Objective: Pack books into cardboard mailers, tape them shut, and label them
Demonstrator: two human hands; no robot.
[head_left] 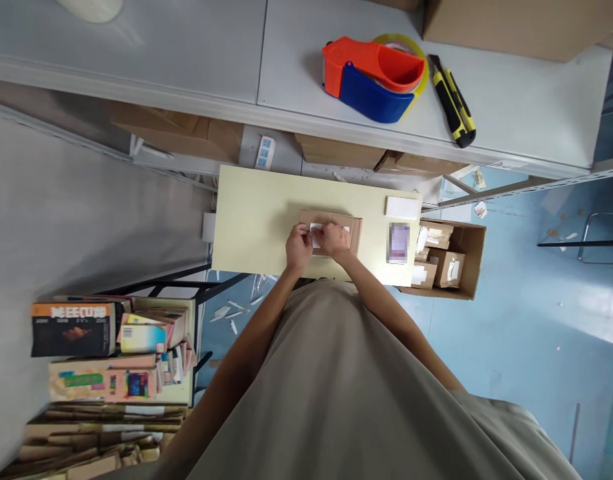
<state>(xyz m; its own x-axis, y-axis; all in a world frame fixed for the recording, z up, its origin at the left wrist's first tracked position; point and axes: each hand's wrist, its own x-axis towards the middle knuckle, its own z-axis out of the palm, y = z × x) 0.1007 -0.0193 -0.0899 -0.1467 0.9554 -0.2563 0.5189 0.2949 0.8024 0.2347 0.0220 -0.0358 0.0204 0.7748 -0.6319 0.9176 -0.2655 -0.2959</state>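
On the table [256, 220], the box [331, 217] is laid long axis crosswise, its label [316, 241] partly covered by the right hand [335, 239], its left end met by the left hand [299, 248] (both curled; grip cannot be told).

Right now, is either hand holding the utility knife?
No, the knife lies on the grey shelf, apart from the left hand and right hand.

Single head-worn view, steeply down past loose grey-brown garment [346, 387]; pale yellow rectangular table [251, 220] centred, flat grey shelf [186, 53] nearer.
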